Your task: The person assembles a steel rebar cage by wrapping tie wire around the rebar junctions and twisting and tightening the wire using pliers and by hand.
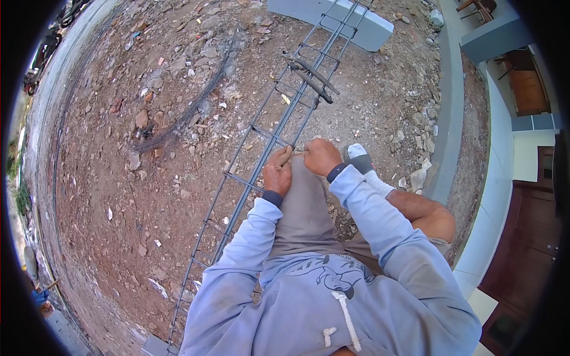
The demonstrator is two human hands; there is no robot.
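A long rebar cage (256, 129) runs diagonally across the view, steel bars joined by square stirrups. My left hand (277, 172) is closed beside it, its fingertips at the corner of a stirrup; whatever they pinch is too small to make out. Close by on the right, my right hand (322, 156) is curled into a fist above my knee, and its fingers hide anything inside. A pair of dark pincers (314, 80) lies across the cage farther up, apart from both hands.
Beneath the far end of the cage is a pale grey block (356, 26). A curved bundle of thin wire (199, 110) lies on the rubble-strewn ground (136, 196) at left. To the right are a low concrete edge (449, 118), a tiled step and a brown door (522, 237).
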